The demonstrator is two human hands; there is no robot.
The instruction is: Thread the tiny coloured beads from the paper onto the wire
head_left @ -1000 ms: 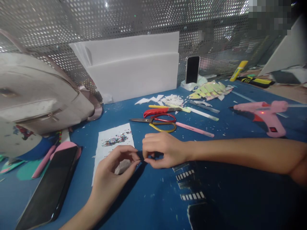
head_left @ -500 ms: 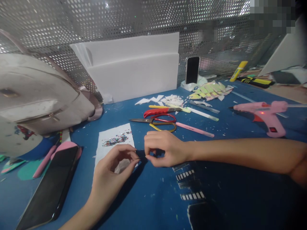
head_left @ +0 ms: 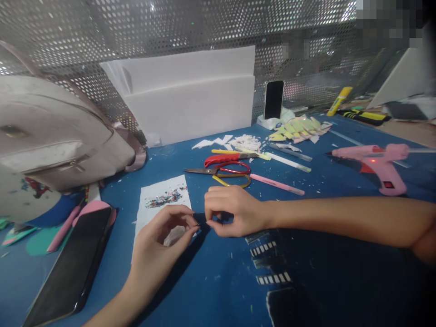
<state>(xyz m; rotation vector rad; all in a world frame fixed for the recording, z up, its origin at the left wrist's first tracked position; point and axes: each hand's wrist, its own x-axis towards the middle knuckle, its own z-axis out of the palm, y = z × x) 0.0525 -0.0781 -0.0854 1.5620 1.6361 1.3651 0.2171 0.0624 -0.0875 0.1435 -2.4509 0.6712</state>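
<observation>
Two hands meet fingertip to fingertip near the middle of the blue bench point(head_left: 221, 290). I see the left hand point(head_left: 158, 245) angled up from the lower edge, fingers curled, with thumb and forefinger closed on one end of a small dark scrap point(head_left: 201, 220). The right hand point(head_left: 235, 211) lies in from the right, forearm flat along the bench, its thumb and forefinger nipped on the other end. The scrap sits just above the bench, at the right edge of a white sheet point(head_left: 146, 211) strewn with coloured flecks. Scissors point(head_left: 223, 171) lie near, behind the right hand. A black phone point(head_left: 70, 265) lies well apart on the left, and a pink glue gun point(head_left: 378, 163) well apart on the right. Bare bench lies open on the near side of the hands, towards the camera.
</observation>
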